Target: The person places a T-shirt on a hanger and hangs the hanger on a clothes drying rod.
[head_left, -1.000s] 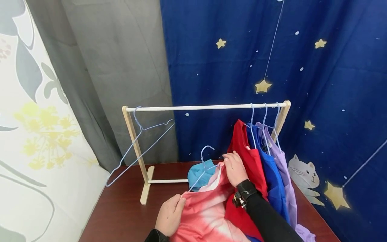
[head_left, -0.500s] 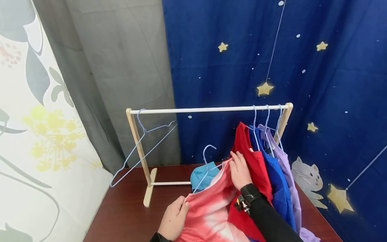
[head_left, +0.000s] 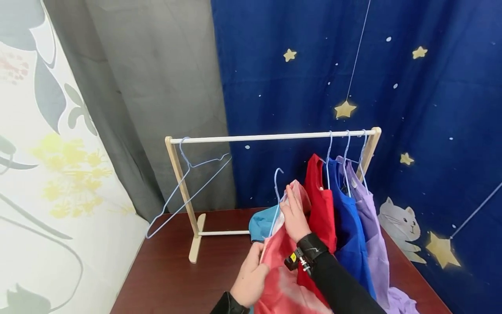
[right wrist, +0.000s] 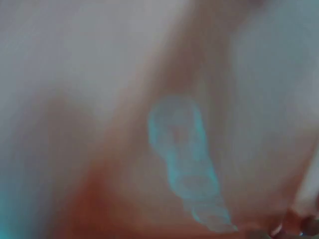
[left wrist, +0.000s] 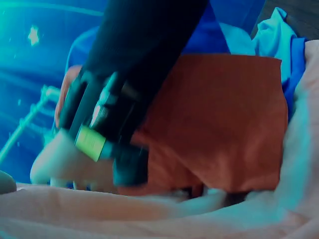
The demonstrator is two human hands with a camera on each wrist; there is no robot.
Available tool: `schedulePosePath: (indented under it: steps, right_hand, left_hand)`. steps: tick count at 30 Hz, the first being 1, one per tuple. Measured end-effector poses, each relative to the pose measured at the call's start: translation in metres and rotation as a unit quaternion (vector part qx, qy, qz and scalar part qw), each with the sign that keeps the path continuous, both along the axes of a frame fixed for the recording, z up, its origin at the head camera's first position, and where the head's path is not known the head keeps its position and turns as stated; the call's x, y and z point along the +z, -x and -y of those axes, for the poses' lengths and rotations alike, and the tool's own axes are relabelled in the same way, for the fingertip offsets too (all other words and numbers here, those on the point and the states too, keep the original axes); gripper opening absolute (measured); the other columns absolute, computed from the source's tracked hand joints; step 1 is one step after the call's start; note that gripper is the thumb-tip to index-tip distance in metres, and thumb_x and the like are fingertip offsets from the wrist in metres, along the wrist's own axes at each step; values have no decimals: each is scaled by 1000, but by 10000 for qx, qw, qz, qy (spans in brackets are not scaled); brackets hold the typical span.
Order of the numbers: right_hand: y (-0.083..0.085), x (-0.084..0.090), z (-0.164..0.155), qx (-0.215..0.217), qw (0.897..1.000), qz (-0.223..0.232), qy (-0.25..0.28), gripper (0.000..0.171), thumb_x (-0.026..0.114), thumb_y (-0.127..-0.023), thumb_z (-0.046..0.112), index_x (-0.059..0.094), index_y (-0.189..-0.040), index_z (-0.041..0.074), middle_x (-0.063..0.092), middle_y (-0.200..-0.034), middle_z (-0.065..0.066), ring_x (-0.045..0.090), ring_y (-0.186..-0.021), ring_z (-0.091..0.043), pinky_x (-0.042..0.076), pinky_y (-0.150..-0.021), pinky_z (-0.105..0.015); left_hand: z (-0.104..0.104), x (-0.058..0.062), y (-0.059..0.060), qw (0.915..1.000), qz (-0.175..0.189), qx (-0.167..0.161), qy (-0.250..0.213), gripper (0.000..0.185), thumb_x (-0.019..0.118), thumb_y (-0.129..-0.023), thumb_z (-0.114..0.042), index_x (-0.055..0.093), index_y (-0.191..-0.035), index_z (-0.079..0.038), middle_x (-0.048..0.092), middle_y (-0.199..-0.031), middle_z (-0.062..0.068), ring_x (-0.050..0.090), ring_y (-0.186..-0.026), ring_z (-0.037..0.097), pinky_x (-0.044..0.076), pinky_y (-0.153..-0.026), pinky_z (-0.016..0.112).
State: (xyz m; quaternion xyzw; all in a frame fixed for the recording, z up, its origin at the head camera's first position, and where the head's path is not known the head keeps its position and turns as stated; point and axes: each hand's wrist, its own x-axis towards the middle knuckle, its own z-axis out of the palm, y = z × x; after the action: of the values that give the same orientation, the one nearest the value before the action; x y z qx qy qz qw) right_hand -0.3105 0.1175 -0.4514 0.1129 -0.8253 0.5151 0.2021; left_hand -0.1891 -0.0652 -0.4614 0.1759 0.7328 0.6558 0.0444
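Note:
A coral-and-white tie-dye shirt is on a light-blue wire hanger, its hook sticking up free below the rack bar. My left hand pinches the shirt's near shoulder and the hanger arm, thumb on top. My right hand holds the far shoulder, fingers lying long over the cloth; its thumb is hidden. Beside it hangs a red sleeveless garment. The left wrist view shows the right arm's black sleeve crossing in front of red cloth. The right wrist view is mostly blurred pinkish cloth.
A wooden rack with a white bar stands on the dark red table. A bare hanger hangs at its left end. Blue and lilac garments hang at the right. Teal cloth lies behind the shirt.
Both hands have shifted, with the right hand rising. The shirt and hanger have been lifted and turned more edge-on. The hanger's hook is higher and nearer the bar.

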Motion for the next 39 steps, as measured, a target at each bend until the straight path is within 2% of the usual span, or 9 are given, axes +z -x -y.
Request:
schedulePosePath:
  steps: [3, 7, 11, 18, 23, 30, 33, 37, 39]
  right_hand:
    - [2, 2, 2, -149, 9996, -152, 182, 58, 40, -106, 11, 22, -161, 7, 12, -168, -12, 17, -152, -34, 18, -118, -53]
    - [6, 7, 2, -139, 9979, -416, 471, 58, 40, -107, 8, 20, -161, 9, 10, -169, -3, 18, -152, -28, 19, -119, -46]
    - [7, 17, 2, -80, 9960, -568, 680, 59, 40, -108, 9, 18, -162, 15, 12, -168, 2, 18, -152, -24, 21, -118, -42]
    - [-8, 59, 2, 400, 9923, -589, 1010, 59, 37, -110, 10, 13, -163, 17, 8, -169, 3, 15, -153, -26, 27, -115, -41]
    - [-15, 82, -6, 619, 9932, -348, 922, 65, 39, -108, 9, 7, -163, 24, 3, -169, 4, 12, -154, -26, 34, -111, -48]
    - [4, 74, -23, 718, 9923, -658, 766, 73, 41, -106, 6, 2, -162, 35, -3, -168, 14, 9, -153, -16, 34, -111, -53]
    - [9, 69, -29, 580, 9930, -823, 610, 72, 39, -107, 8, 1, -161, 36, -5, -167, 15, 5, -154, -18, 27, -116, -51]
    - [8, 68, -37, 645, 9908, -936, 732, 69, 39, -107, 9, 4, -162, 29, -1, -169, 8, 3, -154, -22, 16, -120, -36]
    - [7, 68, -40, 898, 9861, -863, 1097, 67, 37, -107, 5, 7, -163, 26, 5, -169, 5, 8, -154, -23, 19, -118, -26]
  left_hand:
    - [-11, 6, -3, 9994, 54, -311, -115, 38, 46, -85, 4, 45, -122, -6, 56, -110, 11, 59, -95, 26, 47, -78, 31]
    - [-18, 12, -4, 9982, -128, -563, -142, 43, 47, -84, 6, 43, -126, -5, 58, -107, 13, 60, -93, 26, 47, -76, 29]
    - [-20, 19, -2, 9969, -294, -715, -130, 42, 50, -87, 3, 44, -128, -6, 57, -113, 11, 61, -101, 25, 49, -79, 30]
    - [-29, 35, 9, 9948, -813, -587, 183, 44, 50, -89, -3, 45, -132, -9, 52, -126, 8, 58, -110, 23, 47, -86, 33]
    - [-40, 48, 21, 9899, -1274, -366, 493, 42, 49, -89, -4, 47, -131, -9, 53, -121, 4, 56, -110, 19, 46, -90, 35]
    - [-55, 65, 37, 9875, -1417, -302, 614, 34, 48, -91, -7, 49, -125, -10, 53, -109, 1, 56, -93, 16, 48, -80, 31]
    - [-62, 69, 45, 9864, -1491, -177, 668, 29, 47, -91, -6, 50, -120, -10, 53, -101, 1, 55, -85, 16, 48, -75, 30]
    - [-73, 74, 54, 9877, -1416, -95, 652, 27, 49, -92, -8, 51, -120, -10, 52, -98, 0, 54, -82, 14, 45, -73, 30]
    - [-79, 75, 57, 9892, -1336, -117, 589, 28, 49, -93, -8, 52, -121, -10, 51, -100, 2, 53, -82, 15, 45, -73, 30]
